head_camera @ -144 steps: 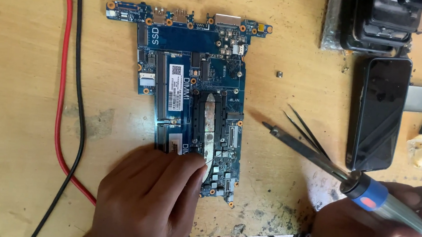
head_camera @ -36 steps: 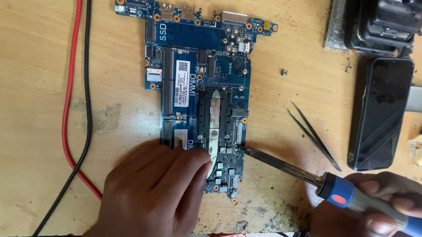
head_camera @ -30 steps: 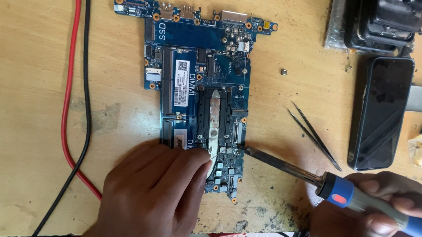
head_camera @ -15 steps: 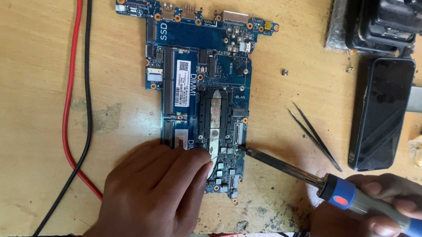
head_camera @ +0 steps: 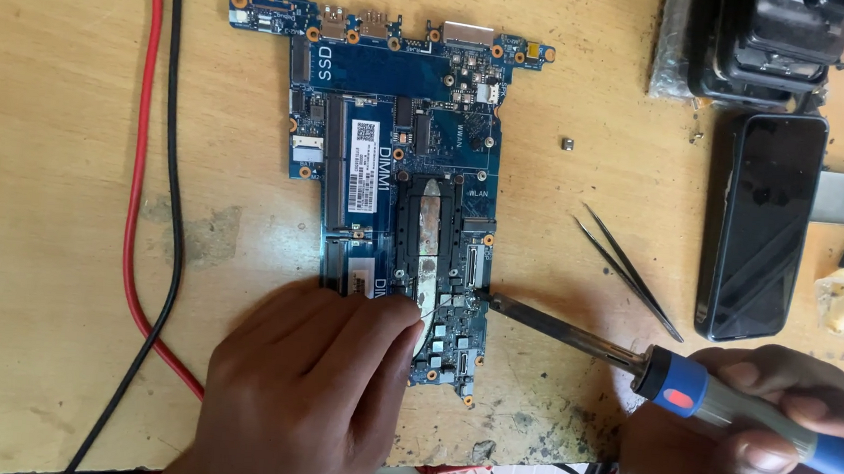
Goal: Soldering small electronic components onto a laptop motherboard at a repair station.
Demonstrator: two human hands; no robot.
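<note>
Pressing down flat on the lower end of a blue circuit board with the left hand, fingers spread, board's long axis running away across the wooden counter. Gripping a soldering iron in the right hand — tip touching the board's right edge, just beside the left fingertips. Lying nearby and clear of the iron — tweezers, a dark phone, red and black wires.

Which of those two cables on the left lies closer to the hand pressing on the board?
The red cable: it curves in toward the left hand, while the black cable runs down outside it.
</note>
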